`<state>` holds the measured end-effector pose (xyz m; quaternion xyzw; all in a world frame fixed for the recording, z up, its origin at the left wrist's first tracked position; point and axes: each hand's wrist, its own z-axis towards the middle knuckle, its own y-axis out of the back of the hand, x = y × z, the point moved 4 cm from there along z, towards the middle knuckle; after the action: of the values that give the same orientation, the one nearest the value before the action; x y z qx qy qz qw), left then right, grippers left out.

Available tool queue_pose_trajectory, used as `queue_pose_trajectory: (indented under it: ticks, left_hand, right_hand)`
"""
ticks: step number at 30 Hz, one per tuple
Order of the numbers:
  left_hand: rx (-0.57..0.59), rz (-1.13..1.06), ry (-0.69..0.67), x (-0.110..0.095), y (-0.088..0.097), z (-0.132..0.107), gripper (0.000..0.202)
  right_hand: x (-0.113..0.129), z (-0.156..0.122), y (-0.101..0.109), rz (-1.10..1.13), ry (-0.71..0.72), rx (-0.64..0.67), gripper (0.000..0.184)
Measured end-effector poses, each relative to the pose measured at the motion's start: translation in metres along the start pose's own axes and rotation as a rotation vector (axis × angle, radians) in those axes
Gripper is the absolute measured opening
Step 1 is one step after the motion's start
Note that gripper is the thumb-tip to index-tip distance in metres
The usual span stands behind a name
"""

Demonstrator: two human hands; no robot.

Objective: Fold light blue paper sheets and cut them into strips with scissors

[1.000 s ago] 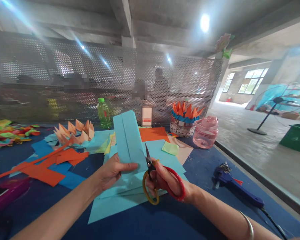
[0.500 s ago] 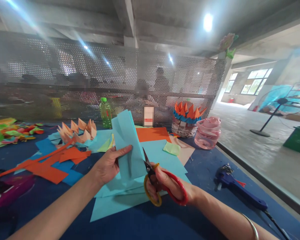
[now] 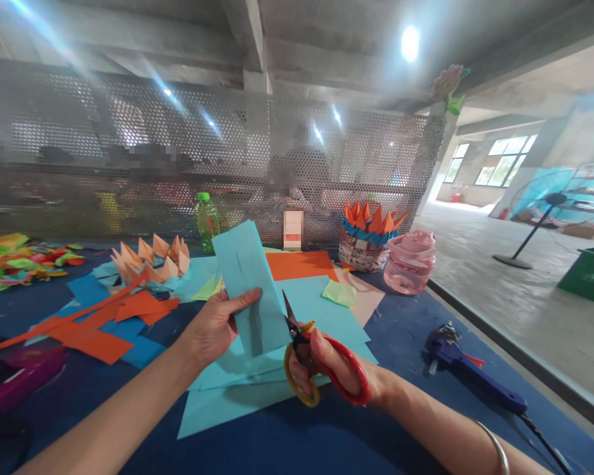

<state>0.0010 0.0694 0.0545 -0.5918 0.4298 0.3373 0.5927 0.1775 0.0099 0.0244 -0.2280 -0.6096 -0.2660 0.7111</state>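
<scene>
My left hand [image 3: 212, 330] pinches the folded blue paper [image 3: 250, 290] upright, long axis leaning up and away, while my right hand [image 3: 336, 373] grips the scissors [image 3: 293, 324] just right of the paper (blades parted, tips at its lower right edge).

Blue glue gun [image 3: 470, 373] lies right — pink jar [image 3: 408, 262] beside woven basket [image 3: 362, 254].

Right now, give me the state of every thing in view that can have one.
left hand, pinching the folded blue paper
folded blue paper, creased, held up off the table
right hand, fingers through the scissors' loops
scissors, tips up, blades nearly shut, beside the paper's edge
green bottle, upright, capped
pink jar, upright
glue gun, lying flat, untouched
</scene>
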Motion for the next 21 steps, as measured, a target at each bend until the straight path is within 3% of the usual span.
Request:
queue_pose_trajectory:
  ticks: [11, 21]
  left_hand:
    - [0.01, 0.021, -0.001, 0.0017, -0.0012, -0.0015, 0.023]
    - [-0.004, 0.024, -0.032, 0.0007, 0.0031, 0.0024, 0.023]
  right_hand:
    - [0.0061, -0.0015, -0.0003, -0.009, -0.004, 0.017, 0.063]
    - [-0.0038, 0.0015, 0.0037, 0.03, 0.002, -0.003, 0.067]
